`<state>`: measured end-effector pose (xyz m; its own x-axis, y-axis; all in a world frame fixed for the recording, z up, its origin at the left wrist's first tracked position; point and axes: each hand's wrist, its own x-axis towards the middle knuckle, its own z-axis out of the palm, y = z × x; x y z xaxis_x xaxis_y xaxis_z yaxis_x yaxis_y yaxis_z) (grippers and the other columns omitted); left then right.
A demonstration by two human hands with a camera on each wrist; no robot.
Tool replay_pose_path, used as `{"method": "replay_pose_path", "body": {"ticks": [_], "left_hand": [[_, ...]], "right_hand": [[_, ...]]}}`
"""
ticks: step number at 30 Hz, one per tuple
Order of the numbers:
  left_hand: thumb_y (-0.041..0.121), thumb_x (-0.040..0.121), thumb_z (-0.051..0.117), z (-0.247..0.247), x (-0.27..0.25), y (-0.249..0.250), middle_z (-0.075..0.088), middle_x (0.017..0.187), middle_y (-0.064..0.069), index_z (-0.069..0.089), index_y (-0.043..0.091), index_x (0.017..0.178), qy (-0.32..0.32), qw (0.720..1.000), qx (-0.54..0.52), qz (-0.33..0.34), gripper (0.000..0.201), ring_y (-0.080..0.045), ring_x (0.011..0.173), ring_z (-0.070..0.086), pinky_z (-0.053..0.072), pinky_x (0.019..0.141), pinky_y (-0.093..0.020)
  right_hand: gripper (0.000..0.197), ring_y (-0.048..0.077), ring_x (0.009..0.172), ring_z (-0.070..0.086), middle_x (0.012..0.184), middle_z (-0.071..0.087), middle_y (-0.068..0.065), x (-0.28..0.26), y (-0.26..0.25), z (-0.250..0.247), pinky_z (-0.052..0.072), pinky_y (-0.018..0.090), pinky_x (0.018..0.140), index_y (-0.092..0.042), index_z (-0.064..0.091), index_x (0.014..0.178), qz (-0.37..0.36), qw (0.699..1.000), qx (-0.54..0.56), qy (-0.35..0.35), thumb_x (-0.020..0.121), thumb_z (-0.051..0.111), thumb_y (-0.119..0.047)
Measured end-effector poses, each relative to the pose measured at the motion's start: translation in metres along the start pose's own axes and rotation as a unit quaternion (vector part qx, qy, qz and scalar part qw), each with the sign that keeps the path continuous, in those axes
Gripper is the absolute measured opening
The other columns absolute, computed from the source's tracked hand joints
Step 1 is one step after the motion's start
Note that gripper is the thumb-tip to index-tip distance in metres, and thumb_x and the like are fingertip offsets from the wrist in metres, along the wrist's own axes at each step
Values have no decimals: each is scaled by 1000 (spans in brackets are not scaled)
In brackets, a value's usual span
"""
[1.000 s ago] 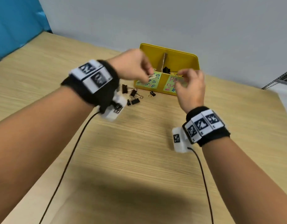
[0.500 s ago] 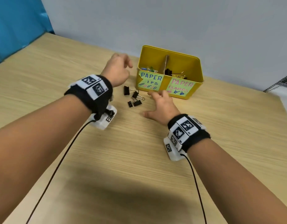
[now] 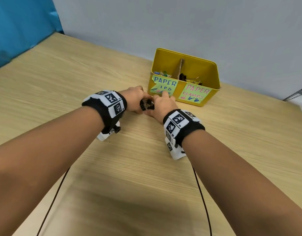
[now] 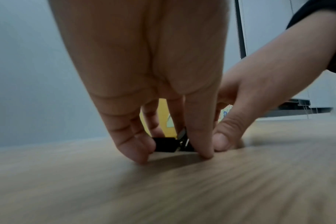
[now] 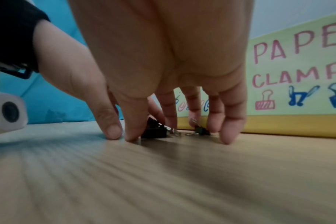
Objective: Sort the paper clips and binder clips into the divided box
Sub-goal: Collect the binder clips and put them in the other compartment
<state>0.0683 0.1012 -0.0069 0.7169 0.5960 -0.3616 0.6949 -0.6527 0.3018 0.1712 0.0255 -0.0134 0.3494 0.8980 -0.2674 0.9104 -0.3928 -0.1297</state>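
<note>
A small heap of black binder clips (image 3: 146,106) lies on the wooden table just in front of the yellow divided box (image 3: 214,77). My left hand (image 3: 143,99) stands on its fingertips and pinches one black clip (image 4: 164,144) between thumb and fingers. My right hand (image 3: 162,99) meets it from the right, fingers spread and tips on the table over the clips (image 5: 153,131); a smaller clip (image 5: 201,131) lies under its fingers. Coloured paper clips (image 3: 162,73) fill the box's left half, binder clips (image 3: 191,80) its right half.
The box (image 5: 278,124) stands against a grey wall, a cardboard divider (image 3: 180,68) across its middle. A blue panel (image 3: 19,31) borders the table at far left. Two black cables (image 3: 203,201) trail from my wrists toward the near edge.
Both hands came down from the box's rim to the table and closed in on the clip heap from either side. The scattered clips are now bunched between them.
</note>
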Motion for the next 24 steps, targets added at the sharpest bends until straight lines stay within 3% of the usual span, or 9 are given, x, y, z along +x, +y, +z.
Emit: {"method": "replay_pose_path", "body": {"ticks": [4,8,14,17,21,24], "left_hand": [[16,79,68,3,-4,-1,53,119,-15,53,19,125,32,999,-9,6,49,-30,109,53,44,94,-37],[22,80,67,7,-7,-1,56,116,-15,56,15,118,52,999,-9,-2,40,-29,105,55,44,88,-35],[40,64,79,8,-17,3,47,118,-10,38,26,133,5,999,-28,-23,81,-28,104,56,50,89,-38],[47,67,75,12,-18,9,47,119,-14,44,22,127,12,999,-6,-30,72,-31,101,58,51,86,-38],[35,75,71,13,-17,11,51,118,-16,48,17,125,19,1000,-10,-15,58,-32,103,57,45,81,-34],[29,78,70,14,-16,12,56,117,-14,50,17,124,14,1000,-17,7,52,-28,105,55,40,79,-29]], "right_hand": [[52,36,126,41,141,34,14,1,5,-1,37,38,106,-15,52,128,2,998,53,-21,81,66,-32],[46,36,134,37,148,27,19,-1,4,0,37,37,110,-14,55,124,3,997,77,-30,80,66,-21],[67,33,120,49,135,39,16,-4,0,-2,43,40,104,-16,51,129,-13,996,70,-57,68,77,-29],[56,29,119,49,129,47,17,-6,2,-2,42,33,100,-13,54,125,-31,996,81,-28,73,75,-24],[47,25,122,47,114,56,9,-9,11,-6,40,29,96,-11,60,119,-39,994,96,-30,76,73,-24],[41,24,111,55,116,63,11,-11,19,-6,41,26,82,-12,65,111,-30,993,113,-25,72,74,-24]]}}
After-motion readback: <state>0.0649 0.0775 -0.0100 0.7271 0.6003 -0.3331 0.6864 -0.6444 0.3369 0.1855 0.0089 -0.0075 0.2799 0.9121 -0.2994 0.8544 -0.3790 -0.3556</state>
